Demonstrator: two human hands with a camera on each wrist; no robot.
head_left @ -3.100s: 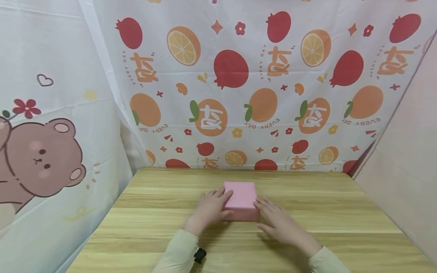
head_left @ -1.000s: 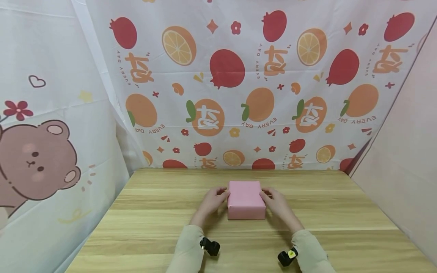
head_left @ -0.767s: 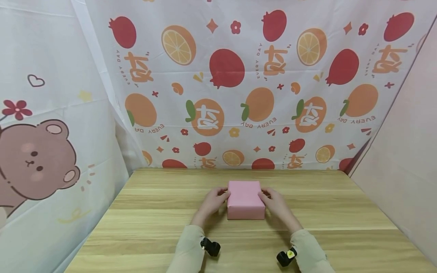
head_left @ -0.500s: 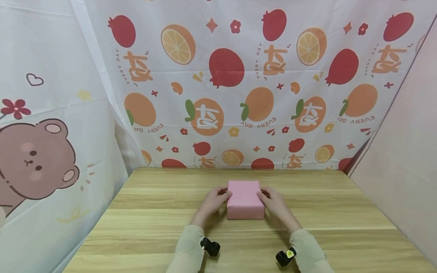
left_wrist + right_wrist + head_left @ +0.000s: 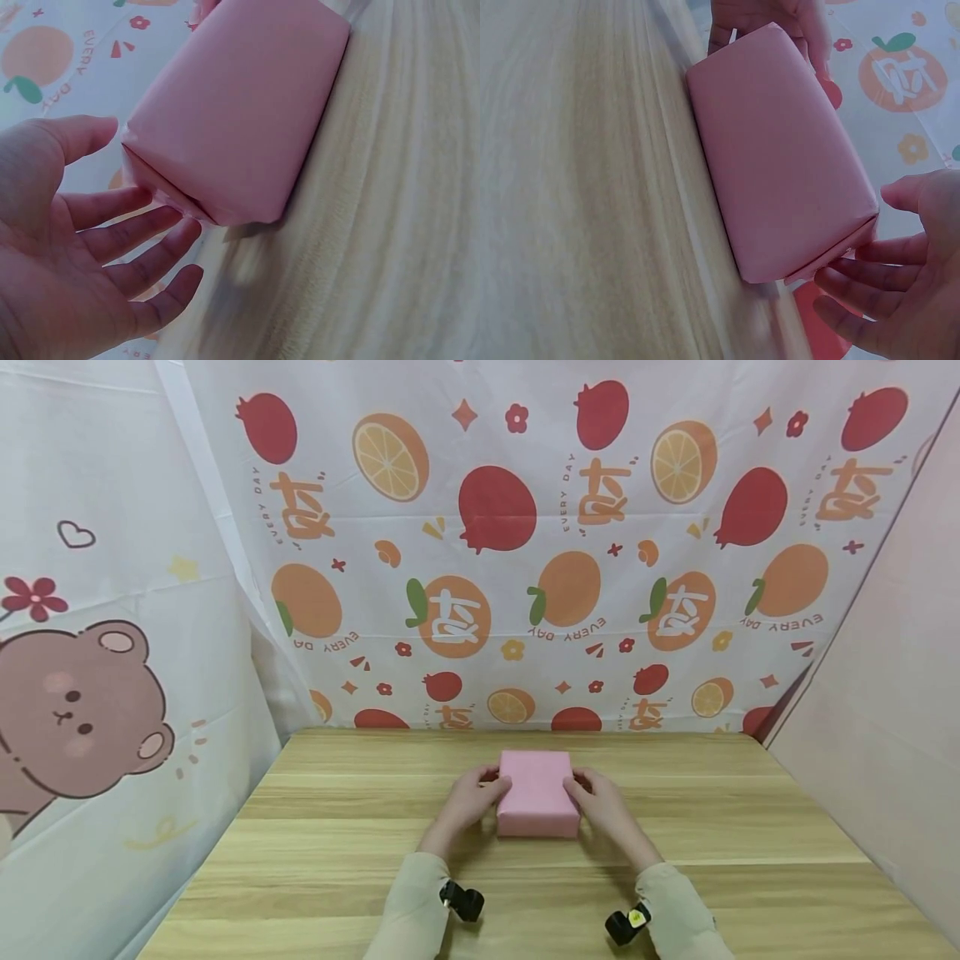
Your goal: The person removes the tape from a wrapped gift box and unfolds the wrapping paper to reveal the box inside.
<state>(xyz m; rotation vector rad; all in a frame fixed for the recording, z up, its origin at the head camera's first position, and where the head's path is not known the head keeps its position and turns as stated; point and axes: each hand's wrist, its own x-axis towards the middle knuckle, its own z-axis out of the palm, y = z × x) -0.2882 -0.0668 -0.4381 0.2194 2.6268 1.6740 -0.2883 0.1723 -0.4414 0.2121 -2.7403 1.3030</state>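
A pink paper-wrapped box (image 5: 536, 787) is between my two hands near the middle of the wooden table. My left hand (image 5: 467, 800) holds its left side, thumb at the top edge and fingers against the end. On the opposite side, my right hand (image 5: 604, 803) grips it in the same way. The left wrist view shows a folded wrapping seam on the box (image 5: 240, 105) beside the fingertips. In the right wrist view, the front face of the box (image 5: 780, 161) shows, with a shadow by its lower corner. Whether its underside touches the table cannot be told.
The wooden table (image 5: 337, 843) reaches back to a hanging fruit-print cloth (image 5: 615, 652). A white cloth with a bear print (image 5: 97, 702) hangs at the left, and a pale wall (image 5: 885, 710) stands at the right. Small black cameras sit on both sleeves.
Earlier, flatter hands lay against the box; now thumbs and fingers hold its two sides. In the last half second, box and hands have shifted slightly upward in the head view.
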